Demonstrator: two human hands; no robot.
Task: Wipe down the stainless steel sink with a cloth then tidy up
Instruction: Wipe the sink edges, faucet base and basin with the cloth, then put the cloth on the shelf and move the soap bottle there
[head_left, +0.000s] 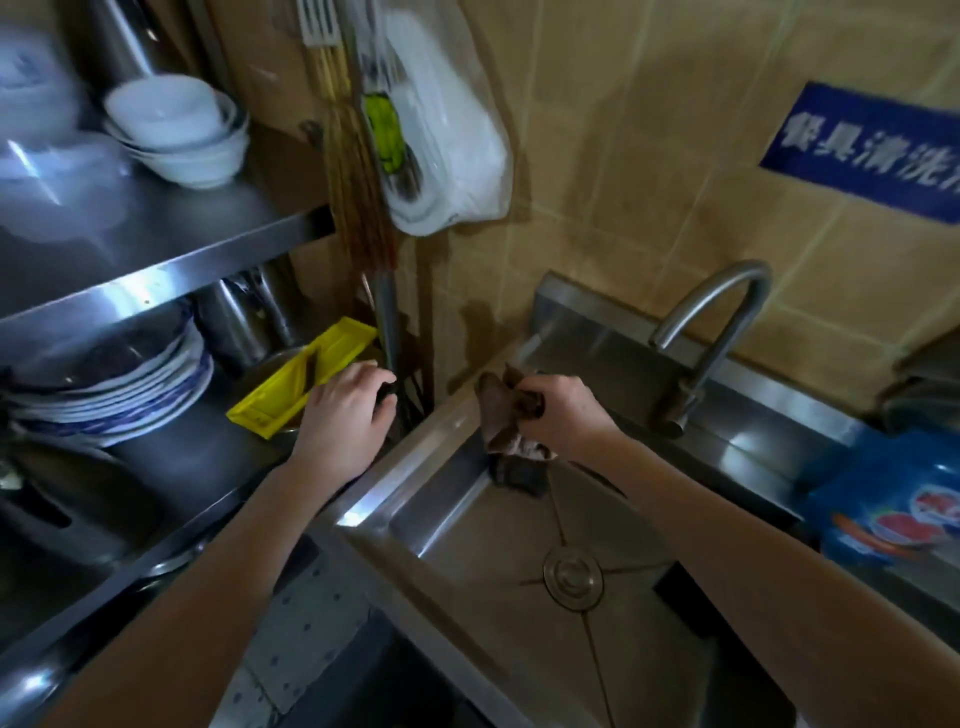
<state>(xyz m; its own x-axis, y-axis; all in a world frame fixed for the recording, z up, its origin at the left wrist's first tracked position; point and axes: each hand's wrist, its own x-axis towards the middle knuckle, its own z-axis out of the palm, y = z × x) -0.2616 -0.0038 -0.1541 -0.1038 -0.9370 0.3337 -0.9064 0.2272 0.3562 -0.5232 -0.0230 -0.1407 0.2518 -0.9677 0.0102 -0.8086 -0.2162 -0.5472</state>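
Observation:
The stainless steel sink (415, 467) fills the lower middle, with its round drain (573, 577) on the basin floor and a curved faucet (711, 332) at the back rim. My right hand (563, 413) grips a brown cloth (501, 410) above the sink's far left corner; the cloth hangs down into the basin. My left hand (345, 415) reaches past the sink's left rim and its fingers curl around a small dark object (387, 391) in the gap beside the shelf. What that object is I cannot make out.
A steel shelf rack (171, 270) stands on the left with white bowls (176, 130), stacked plates (119, 395) and a yellow tray (306, 379). Utensils and a plastic bag (447, 135) hang on the tiled wall. A blue packet (893, 509) lies on the right counter.

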